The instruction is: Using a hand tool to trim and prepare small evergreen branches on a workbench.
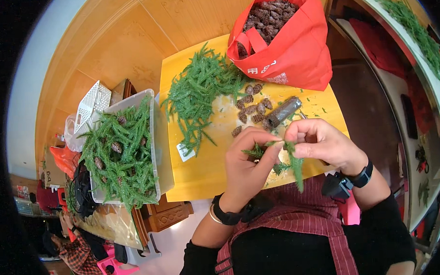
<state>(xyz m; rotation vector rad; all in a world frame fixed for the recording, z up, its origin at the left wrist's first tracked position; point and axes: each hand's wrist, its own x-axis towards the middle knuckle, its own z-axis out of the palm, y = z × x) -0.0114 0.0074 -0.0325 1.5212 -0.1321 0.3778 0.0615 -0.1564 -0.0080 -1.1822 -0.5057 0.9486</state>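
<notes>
Over the near edge of the yellow tabletop (211, 171), my left hand (250, 160) and my right hand (329, 144) meet with pinched fingers on a green artificial pine sprig (297, 168). One branch hangs below my right fingers, and other needles poke out beside my left thumb. Whatever lies between the fingertips is too small to make out. Just beyond my hands are several loose brown pine cones (250, 109) and a dark, shiny roll (283, 112). Farther back on the left spreads a heap of green pine sprigs (199, 89).
A red bag (294, 57) full of pine cones stands at the back right. To the left, a clear plastic bin (158, 154) holds sprigs with cones, near a white perforated basket (92, 104). Shelves (372, 59) rise on the right. Another person (78, 251) sits at lower left.
</notes>
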